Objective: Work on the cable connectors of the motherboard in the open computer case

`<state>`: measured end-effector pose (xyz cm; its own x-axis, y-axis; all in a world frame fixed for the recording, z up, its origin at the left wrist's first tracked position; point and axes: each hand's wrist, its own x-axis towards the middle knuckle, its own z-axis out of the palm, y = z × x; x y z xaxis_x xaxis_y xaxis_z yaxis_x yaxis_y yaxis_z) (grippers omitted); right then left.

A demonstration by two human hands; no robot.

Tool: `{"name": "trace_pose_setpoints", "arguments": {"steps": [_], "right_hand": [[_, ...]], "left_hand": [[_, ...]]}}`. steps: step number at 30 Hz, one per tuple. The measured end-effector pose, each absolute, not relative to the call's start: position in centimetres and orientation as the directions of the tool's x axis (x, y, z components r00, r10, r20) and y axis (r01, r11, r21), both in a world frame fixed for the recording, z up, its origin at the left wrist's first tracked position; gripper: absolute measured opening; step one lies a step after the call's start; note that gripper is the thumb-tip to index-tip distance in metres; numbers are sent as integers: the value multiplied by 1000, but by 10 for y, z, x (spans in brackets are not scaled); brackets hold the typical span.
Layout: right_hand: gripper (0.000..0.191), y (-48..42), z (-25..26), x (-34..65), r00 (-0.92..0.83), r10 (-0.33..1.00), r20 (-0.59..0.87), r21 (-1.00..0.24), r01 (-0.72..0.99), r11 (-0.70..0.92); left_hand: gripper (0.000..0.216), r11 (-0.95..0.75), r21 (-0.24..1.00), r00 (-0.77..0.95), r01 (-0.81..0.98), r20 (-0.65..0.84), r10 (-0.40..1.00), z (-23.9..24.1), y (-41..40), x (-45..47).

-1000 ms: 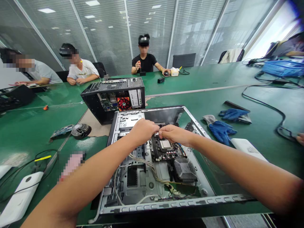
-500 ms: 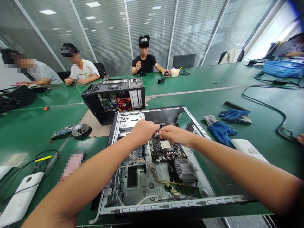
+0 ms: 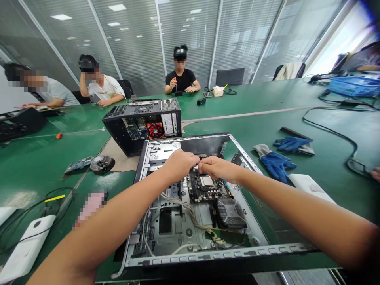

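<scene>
Head view — left hand (image 3: 181, 162) beside right hand (image 3: 218, 167) — over the motherboard (image 3: 206, 190).

From the wearer's head, the one view looks forward and down over the table (image 3: 255, 95) (the corner at two o'clock is dark), the open computer case (image 3: 208, 256) close at six o'clock, the glass wall (image 3: 196, 23) far off at twelve.

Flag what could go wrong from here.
1. The bare left hand and right hand are over the motherboard; a slip or static could damage it.
2. The processor looks uncovered, so a dropped part might strike it.
3. Loose cables in the open case might snag.
</scene>
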<state>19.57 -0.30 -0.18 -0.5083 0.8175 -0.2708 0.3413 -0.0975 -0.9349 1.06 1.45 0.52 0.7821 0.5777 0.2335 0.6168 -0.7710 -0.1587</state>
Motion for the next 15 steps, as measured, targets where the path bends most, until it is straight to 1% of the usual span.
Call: {"name": "trace_pose_setpoints", "arguments": {"steps": [4,7,15], "right_hand": [[17,-2,-3,196,-508,818,-269,-931,354,-86],[16,-3,-2,195,-510,819,-264,-935,345,-86],[17,-1,-2,195,-499,826,-262,-938,333,-96]], "left_hand": [[20,-760,-157,767,630,276,579,7,15,10],[18,-774,-157,777,613,298,555,7,15,10],[17,-791,-180,805,585,248,539,9,14,10]]}}
